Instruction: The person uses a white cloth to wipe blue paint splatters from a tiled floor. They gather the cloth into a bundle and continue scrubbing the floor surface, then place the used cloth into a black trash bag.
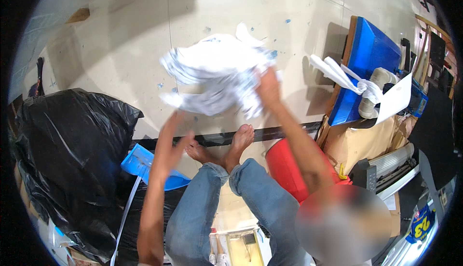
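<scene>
My right hand (268,88) grips the right side of a white crumpled sheet (217,63), cloth or thin plastic, with bluish marks. The sheet is spread in the air before a pale surface and is blurred by motion. My left hand (170,146) is just below the sheet's lower left corner, with thumb and fingers apart and nothing visible in it. Blur hides whether its fingertips touch that corner. Beneath my left forearm lies a blue dustpan (139,162) with a thin pale handle. My bare feet (240,139) are below the sheet.
A large black plastic bag (72,157) fills the left side. On the right are a red container (285,168), a blue panel (365,70), a knotted white bag (369,88) against a beige pipe fitting (367,106), and cardboard (372,135). A blurred patch hides the lower right.
</scene>
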Demonstrator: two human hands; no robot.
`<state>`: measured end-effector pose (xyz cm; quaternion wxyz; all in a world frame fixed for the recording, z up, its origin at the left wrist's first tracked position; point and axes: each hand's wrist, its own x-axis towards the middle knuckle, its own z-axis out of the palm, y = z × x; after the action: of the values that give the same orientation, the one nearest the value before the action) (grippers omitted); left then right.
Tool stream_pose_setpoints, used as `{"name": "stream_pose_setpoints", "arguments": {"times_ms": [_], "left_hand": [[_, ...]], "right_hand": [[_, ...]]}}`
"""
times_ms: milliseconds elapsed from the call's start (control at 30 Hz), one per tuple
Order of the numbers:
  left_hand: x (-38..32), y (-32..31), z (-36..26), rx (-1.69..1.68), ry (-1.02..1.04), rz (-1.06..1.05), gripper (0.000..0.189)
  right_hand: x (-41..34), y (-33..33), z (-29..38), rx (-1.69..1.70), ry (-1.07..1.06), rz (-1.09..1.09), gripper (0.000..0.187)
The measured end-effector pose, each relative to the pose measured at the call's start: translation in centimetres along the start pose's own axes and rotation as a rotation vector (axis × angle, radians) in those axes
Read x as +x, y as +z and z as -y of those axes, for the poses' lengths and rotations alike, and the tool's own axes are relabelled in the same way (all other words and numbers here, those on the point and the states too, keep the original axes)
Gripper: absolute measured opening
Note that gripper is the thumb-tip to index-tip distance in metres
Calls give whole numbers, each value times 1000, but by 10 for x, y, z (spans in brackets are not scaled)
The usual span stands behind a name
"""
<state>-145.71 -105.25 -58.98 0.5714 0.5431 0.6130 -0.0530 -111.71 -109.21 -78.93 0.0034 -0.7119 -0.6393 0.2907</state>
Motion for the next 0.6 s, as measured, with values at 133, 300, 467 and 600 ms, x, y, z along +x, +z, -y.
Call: {"name": "stream_pose_setpoints", "arguments": {"times_ms": [133,300,467,600], "left_hand": [[-105,-6,-20,-85,-173,91,48],[-127,17,-19,26,-184,-5,47],[-123,18,-23,62,-173,119,51],[-133,14,-30,51,-266,229,50]], "right_hand": [[109,-73,-68,-156,369,-246,67],[33,-41,-3,-105,424,-224,79],[-125,20,8,-163,205,273,69],[18,-60,-85,-169,316,-289,62]]}}
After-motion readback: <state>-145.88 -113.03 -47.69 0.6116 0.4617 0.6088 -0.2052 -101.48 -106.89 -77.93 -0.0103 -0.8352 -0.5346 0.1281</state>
